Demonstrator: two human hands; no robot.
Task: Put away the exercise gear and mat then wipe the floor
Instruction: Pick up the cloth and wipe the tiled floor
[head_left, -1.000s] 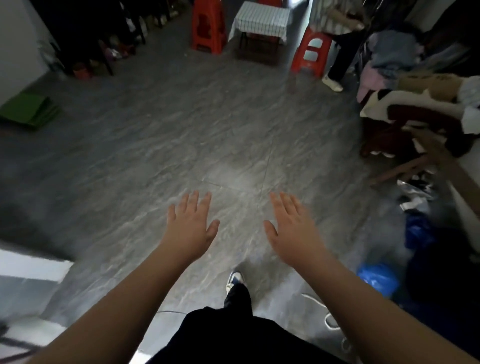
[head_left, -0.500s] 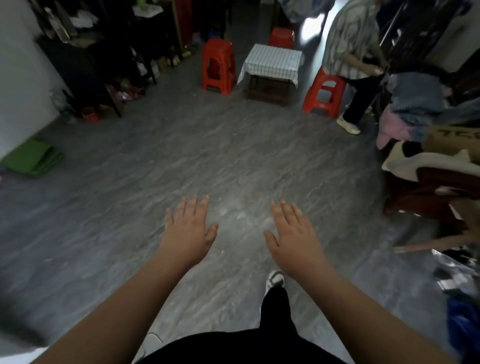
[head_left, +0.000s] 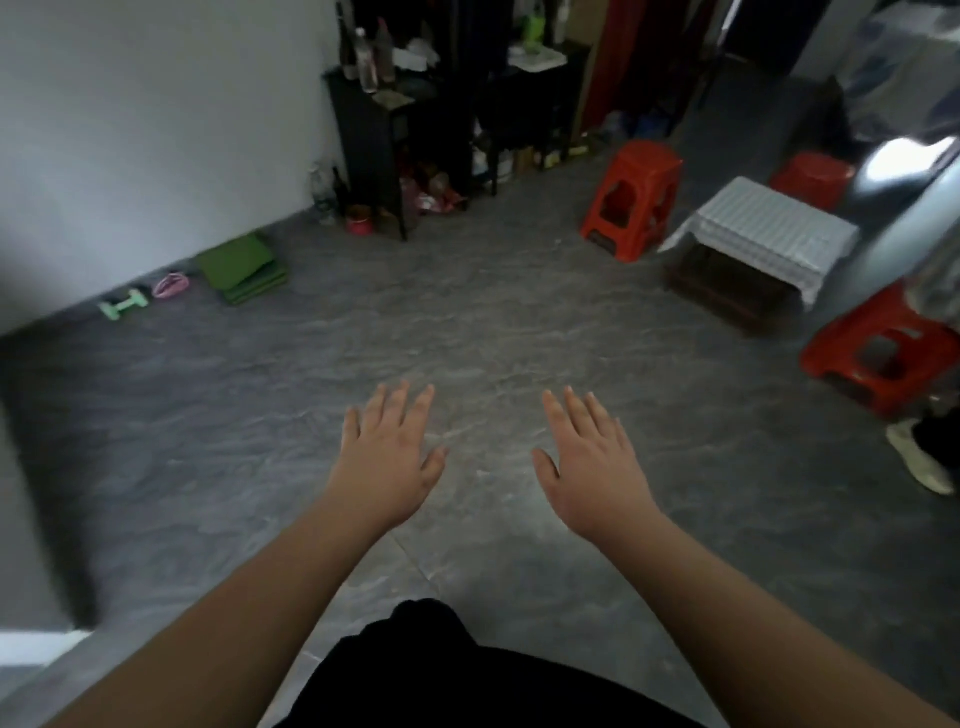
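The folded mat (head_left: 243, 269), dumbbell (head_left: 123, 303) and pink band (head_left: 171, 285) are seen stowed by the far-left wall; left hand (head_left: 388, 457) and right hand (head_left: 592, 461) are held spread, empty; the floor (head_left: 467, 332) seemingly remains unwiped.

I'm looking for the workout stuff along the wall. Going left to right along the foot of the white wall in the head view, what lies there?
Green dumbbell → pink ring-shaped item → folded green mat → red bowl → black shelf unit.
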